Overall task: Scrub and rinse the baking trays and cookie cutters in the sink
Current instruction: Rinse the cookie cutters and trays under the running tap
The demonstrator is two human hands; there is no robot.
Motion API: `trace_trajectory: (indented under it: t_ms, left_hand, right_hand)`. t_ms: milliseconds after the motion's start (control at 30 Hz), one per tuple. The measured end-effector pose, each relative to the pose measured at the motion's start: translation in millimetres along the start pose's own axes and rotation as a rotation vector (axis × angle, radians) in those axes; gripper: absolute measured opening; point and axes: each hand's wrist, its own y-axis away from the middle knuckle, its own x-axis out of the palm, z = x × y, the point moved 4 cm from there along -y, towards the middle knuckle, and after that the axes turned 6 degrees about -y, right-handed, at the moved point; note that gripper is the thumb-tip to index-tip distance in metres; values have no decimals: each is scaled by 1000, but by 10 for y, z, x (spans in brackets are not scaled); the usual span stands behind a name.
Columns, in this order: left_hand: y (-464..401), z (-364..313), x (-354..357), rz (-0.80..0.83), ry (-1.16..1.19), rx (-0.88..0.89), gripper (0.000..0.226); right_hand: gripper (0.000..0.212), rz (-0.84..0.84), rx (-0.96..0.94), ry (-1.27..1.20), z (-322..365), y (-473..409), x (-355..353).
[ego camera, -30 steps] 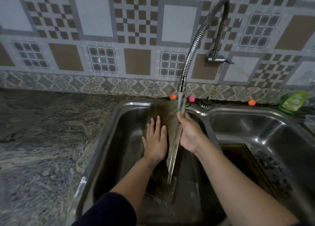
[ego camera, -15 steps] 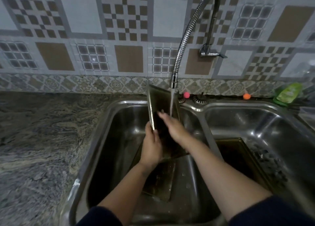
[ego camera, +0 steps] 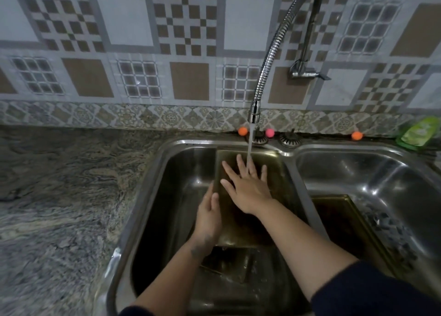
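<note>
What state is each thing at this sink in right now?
Tap: running.
Tray: tilted up, under the stream.
Left hand: grips the tray's left edge.
Right hand: flat, fingers spread on the tray.
Second tray: lying in the right basin.

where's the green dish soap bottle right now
In the head view the green dish soap bottle lies at the far right, on the counter behind the right sink basin, just right of an orange ball against the tiled wall.

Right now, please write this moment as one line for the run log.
step: rinsing | left hand: grips baking tray edge | right hand: flat on tray, under water stream | second tray: right basin
</note>
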Motion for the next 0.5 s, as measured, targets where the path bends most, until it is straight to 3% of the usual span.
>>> trace_trajectory:
  t_ms: [167, 300, 367, 500]
  left_hand:
    - [35, -20, 86, 44, 18, 8, 38]
    - [-41, -19, -65, -14, 34, 8, 45]
    - [-86, -14, -110, -26, 23, 13, 46]
    - [-160, 8, -105, -41, 28, 6, 45]
  right_hand:
    - [55, 40, -56, 150, -21, -19, -107]
    - [55, 29, 87, 278, -386, 158, -252]
    - [54, 36, 158, 147, -514, 269, -260]
    - [63, 50, 264, -510, -588, 478, -179]
